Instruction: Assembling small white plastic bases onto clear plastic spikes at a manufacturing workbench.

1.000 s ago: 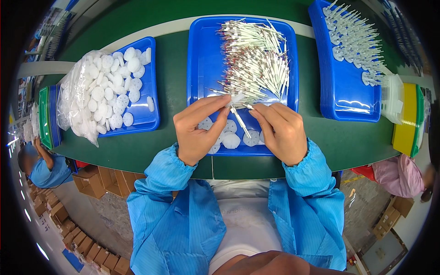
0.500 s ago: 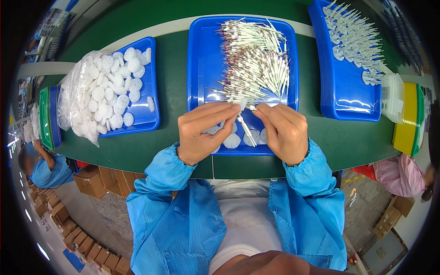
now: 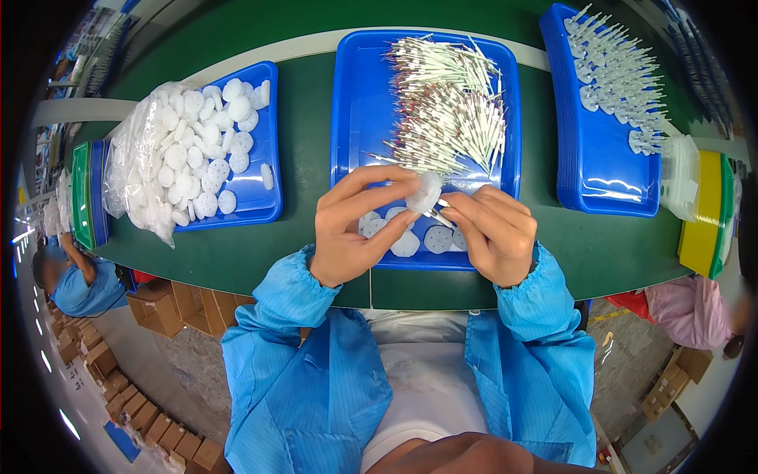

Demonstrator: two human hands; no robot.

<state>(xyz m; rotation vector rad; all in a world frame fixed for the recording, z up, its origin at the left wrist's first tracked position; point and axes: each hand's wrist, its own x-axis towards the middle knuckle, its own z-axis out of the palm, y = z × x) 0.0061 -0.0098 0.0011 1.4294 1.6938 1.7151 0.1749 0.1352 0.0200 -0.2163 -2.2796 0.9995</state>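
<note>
Between the thumb and fingers of my left hand (image 3: 355, 225) is a round white plastic disc (image 3: 425, 192), its flat face tilted toward me. Thin white sticks (image 3: 437, 216) poke out at its lower right. My right hand (image 3: 497, 233) is closed in a pinch on a thin white stick (image 3: 443, 203), whose end meets the disc's edge. Both hands are over the near part of a blue tray (image 3: 347, 103). A big pile of thin white sticks with dark reddish ends (image 3: 450, 110) fills much of that tray. Several white discs (image 3: 405, 244) lie along its near side, partly under my hands.
At left, a blue tray (image 3: 272, 142) and a clear plastic bag (image 3: 130, 166) hold many loose white discs. At right, stacked blue trays (image 3: 612, 186) carry rows of discs with upright sticks (image 3: 620, 79). Beyond stand a clear container (image 3: 679, 170) and a yellow bin (image 3: 701, 217). Two people sit farther off.
The disc has turned from edge-on to showing its face, and its sticks have swung away from pointing toward me. My right hand stays in its pinch beside it.
</note>
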